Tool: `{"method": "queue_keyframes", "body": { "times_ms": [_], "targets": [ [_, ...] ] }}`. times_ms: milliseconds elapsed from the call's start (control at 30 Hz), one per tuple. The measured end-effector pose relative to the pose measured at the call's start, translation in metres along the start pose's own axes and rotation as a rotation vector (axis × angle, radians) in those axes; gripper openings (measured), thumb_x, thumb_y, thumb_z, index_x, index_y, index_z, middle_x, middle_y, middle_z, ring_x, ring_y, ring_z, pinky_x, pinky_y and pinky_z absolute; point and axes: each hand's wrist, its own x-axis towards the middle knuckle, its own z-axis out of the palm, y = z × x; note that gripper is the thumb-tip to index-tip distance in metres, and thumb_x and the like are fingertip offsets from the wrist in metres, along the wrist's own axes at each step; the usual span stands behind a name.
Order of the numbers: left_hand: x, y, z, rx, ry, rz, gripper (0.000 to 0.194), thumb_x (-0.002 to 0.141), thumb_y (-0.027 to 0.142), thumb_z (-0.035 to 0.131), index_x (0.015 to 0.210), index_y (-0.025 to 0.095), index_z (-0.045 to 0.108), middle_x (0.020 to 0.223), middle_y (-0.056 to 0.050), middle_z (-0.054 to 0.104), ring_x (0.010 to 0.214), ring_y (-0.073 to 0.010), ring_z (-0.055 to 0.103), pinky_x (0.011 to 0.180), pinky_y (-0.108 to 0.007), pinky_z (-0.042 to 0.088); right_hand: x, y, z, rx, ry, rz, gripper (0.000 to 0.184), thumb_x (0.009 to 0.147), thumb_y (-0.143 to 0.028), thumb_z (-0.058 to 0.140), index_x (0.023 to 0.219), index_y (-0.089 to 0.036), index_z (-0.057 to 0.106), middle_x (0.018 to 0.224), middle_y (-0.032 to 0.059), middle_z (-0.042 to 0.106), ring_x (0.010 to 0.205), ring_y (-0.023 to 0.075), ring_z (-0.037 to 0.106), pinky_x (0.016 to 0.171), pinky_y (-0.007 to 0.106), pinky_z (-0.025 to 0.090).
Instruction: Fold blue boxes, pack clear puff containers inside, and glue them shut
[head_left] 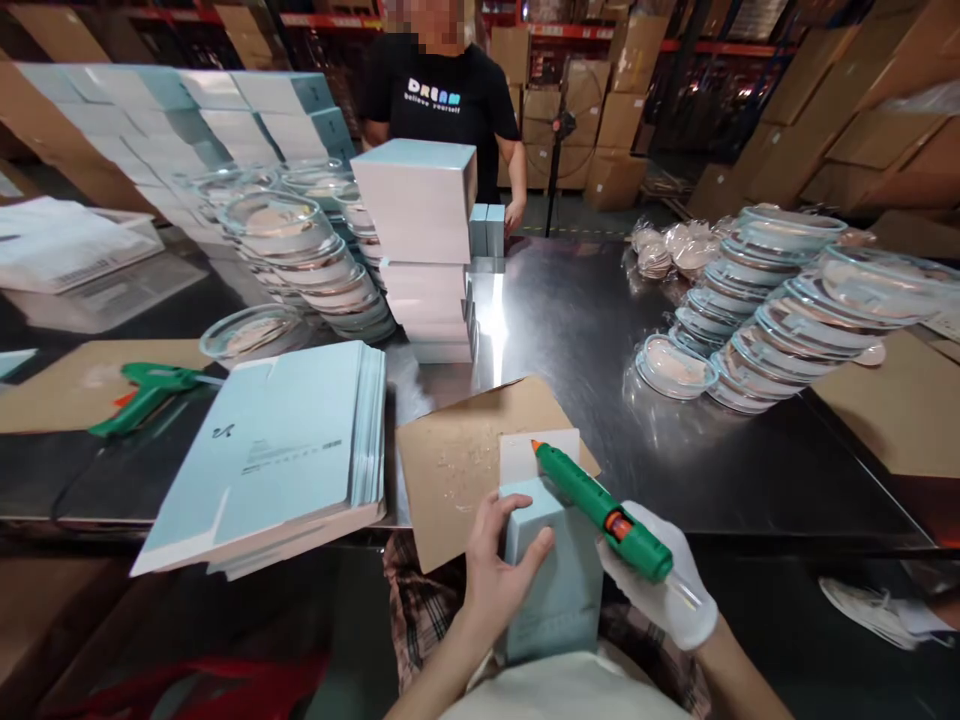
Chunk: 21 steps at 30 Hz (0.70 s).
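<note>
My bare left hand [495, 565] grips the upper end of a light blue box [559, 590], thumb on the near face and fingers over the top. The box is upright against my lap, with its white flap [516, 460] lying open over a piece of cardboard [454, 460]. In a white glove, my right hand [646, 592] holds a green hot glue gun [581, 480], a clear glue stick poking out of its back. The gun's orange nozzle is over the flap; whether it touches cannot be seen.
On the left lie flat light blue cartons [292, 430] and a second glue gun [146, 395]. Finished boxes [420, 210] are stacked ahead. Clear round packages stand in piles at left [300, 250] and right [780, 310]. A person in a black shirt [442, 110] stands across the table.
</note>
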Motion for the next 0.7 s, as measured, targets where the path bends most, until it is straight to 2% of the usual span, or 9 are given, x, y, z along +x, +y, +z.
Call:
{"method": "queue_keyframes", "body": {
  "times_ms": [100, 200, 333, 400, 467, 500, 600, 633, 700],
  "targets": [
    [-0.002, -0.007, -0.005, -0.007, 0.014, -0.061, 0.026, 0.089, 0.041, 0.078, 0.109, 0.026, 0.071, 0.109, -0.006, 0.068, 0.108, -0.0237, 0.066, 0.094, -0.034, 0.052, -0.013, 0.026, -0.010, 0.207, 0.052, 0.343, 0.023, 0.079, -0.043, 0.077, 0.076, -0.025, 0.063, 0.064, 0.0028, 0.067, 0.056, 0.0204, 0.062, 0.053, 0.032, 0.053],
    [-0.003, -0.018, -0.010, -0.056, 0.040, -0.153, 0.031, 0.086, 0.045, 0.079, 0.108, 0.024, 0.071, 0.110, -0.006, 0.068, 0.106, -0.0246, 0.066, 0.093, -0.035, 0.052, -0.011, 0.041, -0.011, 0.317, 0.088, 0.546, 0.032, 0.073, -0.052, 0.080, 0.072, -0.023, 0.066, 0.056, 0.0026, 0.064, 0.051, 0.0209, 0.059, 0.051, 0.033, 0.051],
    [-0.004, -0.030, -0.017, -0.144, 0.132, -0.269, 0.041, 0.081, 0.051, 0.082, 0.107, 0.023, 0.070, 0.113, -0.008, 0.070, 0.107, -0.0259, 0.067, 0.093, -0.035, 0.053, 0.020, 0.045, 0.015, 0.581, -0.001, 0.807, 0.047, 0.071, -0.064, 0.076, 0.073, -0.017, 0.071, 0.045, 0.0002, 0.057, 0.040, 0.0136, 0.048, 0.042, 0.026, 0.038],
    [-0.005, -0.031, -0.020, -0.180, 0.159, -0.307, 0.045, 0.078, 0.053, 0.084, 0.107, 0.022, 0.070, 0.112, -0.008, 0.070, 0.106, -0.0255, 0.067, 0.093, -0.035, 0.054, 0.040, 0.046, 0.029, 0.700, -0.087, 0.897, 0.052, 0.071, -0.068, 0.072, 0.075, -0.016, 0.071, 0.046, 0.0018, 0.058, 0.039, 0.0139, 0.049, 0.043, 0.027, 0.039],
    [-0.004, -0.031, -0.022, -0.219, 0.143, -0.337, 0.048, 0.076, 0.055, 0.085, 0.107, 0.022, 0.069, 0.110, -0.007, 0.070, 0.099, -0.0239, 0.068, 0.087, -0.034, 0.055, 0.055, 0.049, 0.033, 0.631, -0.161, 0.918, 0.051, 0.077, -0.068, 0.067, 0.073, -0.018, 0.067, 0.051, 0.0046, 0.063, 0.044, 0.0167, 0.055, 0.048, 0.029, 0.045],
    [-0.004, -0.031, -0.022, -0.235, 0.130, -0.348, 0.049, 0.076, 0.056, 0.085, 0.107, 0.022, 0.069, 0.109, -0.007, 0.070, 0.096, -0.0233, 0.068, 0.084, -0.033, 0.055, 0.060, 0.049, 0.030, 0.502, -0.185, 0.900, 0.049, 0.081, -0.066, 0.065, 0.070, -0.019, 0.065, 0.054, 0.0057, 0.065, 0.048, 0.0184, 0.059, 0.052, 0.031, 0.048],
    [-0.003, -0.029, -0.020, -0.258, 0.116, -0.357, 0.049, 0.076, 0.056, 0.085, 0.108, 0.023, 0.069, 0.108, -0.007, 0.069, 0.095, -0.0229, 0.067, 0.081, -0.032, 0.055, 0.069, 0.042, 0.011, 0.042, -0.093, 0.711, 0.040, 0.085, -0.060, 0.067, 0.074, -0.022, 0.070, 0.070, 0.0087, 0.072, 0.071, 0.0251, 0.071, 0.069, 0.034, 0.054],
    [-0.003, -0.028, -0.019, -0.264, 0.106, -0.351, 0.048, 0.076, 0.056, 0.086, 0.107, 0.023, 0.069, 0.107, -0.006, 0.069, 0.094, -0.0227, 0.067, 0.081, -0.031, 0.054, 0.071, 0.036, 0.006, 0.011, -0.047, 0.640, 0.037, 0.085, -0.058, 0.069, 0.085, -0.022, 0.075, 0.079, 0.0094, 0.076, 0.081, 0.0266, 0.073, 0.076, 0.035, 0.055],
    [-0.003, -0.027, -0.015, -0.289, 0.066, -0.320, 0.047, 0.076, 0.056, 0.086, 0.106, 0.024, 0.069, 0.106, -0.006, 0.068, 0.092, -0.0220, 0.066, 0.078, -0.030, 0.054, 0.074, 0.023, 0.002, 0.205, -0.068, 0.532, 0.045, 0.082, -0.058, 0.073, 0.111, -0.022, 0.077, 0.101, 0.0099, 0.080, 0.098, 0.0278, 0.074, 0.090, 0.038, 0.056]
  ]
}}
